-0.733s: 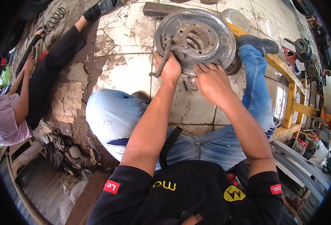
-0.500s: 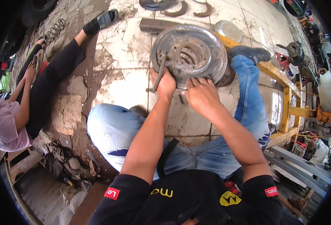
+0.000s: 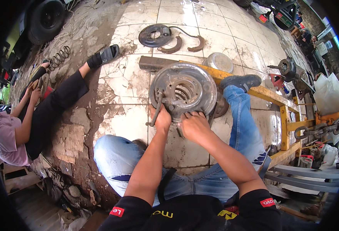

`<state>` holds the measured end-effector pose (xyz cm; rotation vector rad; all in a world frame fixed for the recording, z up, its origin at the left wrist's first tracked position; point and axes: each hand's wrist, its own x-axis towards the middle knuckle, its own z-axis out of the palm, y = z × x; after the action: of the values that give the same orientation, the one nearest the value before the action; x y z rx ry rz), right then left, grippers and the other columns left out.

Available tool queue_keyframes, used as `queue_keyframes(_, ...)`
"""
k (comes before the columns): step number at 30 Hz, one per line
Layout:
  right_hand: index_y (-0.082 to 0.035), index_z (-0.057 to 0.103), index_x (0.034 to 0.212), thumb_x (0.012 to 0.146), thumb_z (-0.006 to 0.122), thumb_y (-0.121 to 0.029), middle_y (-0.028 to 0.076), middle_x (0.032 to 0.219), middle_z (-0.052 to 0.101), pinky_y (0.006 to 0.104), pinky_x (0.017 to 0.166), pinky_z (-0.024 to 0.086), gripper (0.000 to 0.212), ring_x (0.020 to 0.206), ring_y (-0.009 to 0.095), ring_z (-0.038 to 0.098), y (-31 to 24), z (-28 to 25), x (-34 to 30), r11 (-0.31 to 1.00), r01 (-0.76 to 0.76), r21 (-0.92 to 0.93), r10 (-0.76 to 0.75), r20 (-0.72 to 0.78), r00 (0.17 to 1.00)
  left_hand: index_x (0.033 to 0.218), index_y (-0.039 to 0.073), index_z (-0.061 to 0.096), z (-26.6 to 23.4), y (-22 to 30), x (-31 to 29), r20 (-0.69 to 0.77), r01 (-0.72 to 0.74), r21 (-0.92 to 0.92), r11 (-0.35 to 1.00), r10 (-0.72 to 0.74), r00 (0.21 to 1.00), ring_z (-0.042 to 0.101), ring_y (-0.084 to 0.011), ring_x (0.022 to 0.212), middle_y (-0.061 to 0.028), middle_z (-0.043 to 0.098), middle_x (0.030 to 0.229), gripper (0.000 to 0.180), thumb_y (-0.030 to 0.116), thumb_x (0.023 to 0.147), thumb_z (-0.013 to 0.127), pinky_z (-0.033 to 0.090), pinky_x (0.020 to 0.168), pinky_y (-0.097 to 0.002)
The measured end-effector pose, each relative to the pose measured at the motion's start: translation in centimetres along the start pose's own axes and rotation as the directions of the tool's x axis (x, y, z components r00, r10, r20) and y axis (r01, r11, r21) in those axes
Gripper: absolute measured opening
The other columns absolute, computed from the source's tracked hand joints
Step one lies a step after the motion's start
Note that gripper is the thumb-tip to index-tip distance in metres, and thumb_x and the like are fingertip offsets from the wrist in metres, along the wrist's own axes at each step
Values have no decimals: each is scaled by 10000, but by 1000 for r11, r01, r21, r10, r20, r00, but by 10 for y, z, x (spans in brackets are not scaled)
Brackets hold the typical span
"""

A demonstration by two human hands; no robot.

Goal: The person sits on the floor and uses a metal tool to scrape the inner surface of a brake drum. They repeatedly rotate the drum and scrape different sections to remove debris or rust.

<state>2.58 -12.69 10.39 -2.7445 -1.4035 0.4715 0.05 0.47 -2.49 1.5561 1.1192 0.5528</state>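
Between my bent legs, a round grey brake backing plate (image 3: 207, 92) with a central hole is propped against a bar. A rusty lever (image 3: 158, 109) sticks out from its lower left and lies beside my left hand (image 3: 162, 118). That hand is closed on the plate's near left edge, its fingers partly hidden behind the metal. My right hand (image 3: 194, 126) has its fingers curled over the near rim, with the thumb out of sight below. Through the plate's hole, coils of a spring-like part (image 3: 183, 92) show.
Beyond the plate lie another dark backing plate (image 3: 148, 36), two curved brake shoes (image 3: 171, 47) and a round metal cover (image 3: 218, 62). A yellow metal frame (image 3: 267, 94) runs along my right leg. At the left, another person (image 3: 13, 133) sits holding a round part near a coil spring (image 3: 59, 57).
The view has tilted upward, bringing more of the far floor in. Both hands keep their hold on the backing plate, and the lever stays beside my left hand.
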Motion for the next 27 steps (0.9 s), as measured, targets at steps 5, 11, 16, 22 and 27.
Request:
queue_keyframes(5, 36, 628, 1126, 955, 529, -282, 178, 1144, 663, 458, 961, 422, 374, 1087, 340, 594, 1, 3, -1, 999, 19, 36, -18, -23, 1000, 1098, -76, 480, -1, 0, 1, -6, 24, -26, 999, -25, 1000, 565, -487, 1016, -337, 592, 1044, 332, 213, 941, 527, 417, 912, -510)
queue_keyframes(11, 30, 656, 1092, 957, 531, -270, 160, 1091, 680, 447, 924, 432, 352, 1068, 315, 614, 4, 7, -4, 999, 36, 10, -36, -70, 997, 1088, -78, 475, -1, 4, -2, 3, 28, -69, 997, -28, 1000, 565, -460, 991, -325, 584, 1033, 331, 223, 956, 511, 418, 890, -491)
queue_keyframes(16, 23, 658, 1083, 959, 533, -280, 161, 1080, 682, 447, 917, 430, 350, 1055, 311, 616, 2, 13, -4, 995, 98, 3, -96, -177, 980, 1074, -73, 483, -4, 2, 4, -7, -22, -87, 996, 21, 1000, 581, -405, 948, -290, 590, 1014, 309, 221, 980, 494, 426, 867, -448)
queue_keyframes(22, 24, 626, 1166, 972, 512, -277, 184, 1231, 636, 498, 1041, 379, 376, 1170, 347, 565, 4, 7, -1, 999, 40, 30, -40, 1, 999, 1100, -97, 455, -4, -1, 3, -4, -17, -64, 998, 17, 1000, 576, -518, 984, -366, 597, 1012, 351, 213, 944, 512, 429, 873, -522)
queue_keyframes(27, 37, 609, 1194, 974, 514, -246, 208, 1222, 633, 488, 1044, 390, 371, 1155, 354, 576, 10, -4, -3, 995, 20, 99, -26, 63, 998, 1042, -103, 495, -3, 7, 1, 7, -41, -75, 996, 41, 999, 572, -494, 1009, -354, 592, 1019, 333, 215, 947, 512, 426, 892, -508)
